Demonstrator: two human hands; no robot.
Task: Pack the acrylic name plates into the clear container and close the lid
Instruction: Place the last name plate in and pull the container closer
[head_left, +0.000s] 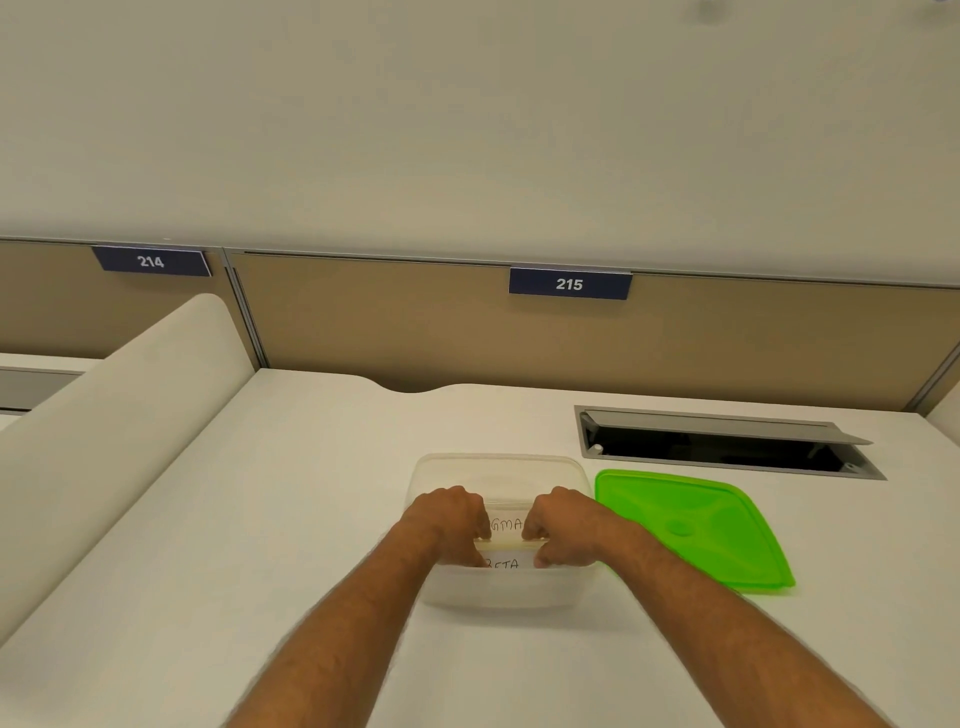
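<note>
Left hand (451, 525) and right hand (563, 525) each pinch an end of a name plate (506, 526) marked "GMA", holding it level inside the clear container (498, 467), evidently to seat it flat. A second plate (503, 564), marked "ETA", sits nearer the front wall. The green lid (691, 525) lies on the table (311, 493) just beside the container, not yet fitted.

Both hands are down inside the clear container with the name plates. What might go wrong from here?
1. The left hand and right hand hide the plates' ends, so a tilted plate could go unnoticed and block the lid.
2. The green lid lies close beside the clear container; the withdrawing right hand might nudge it.
</note>
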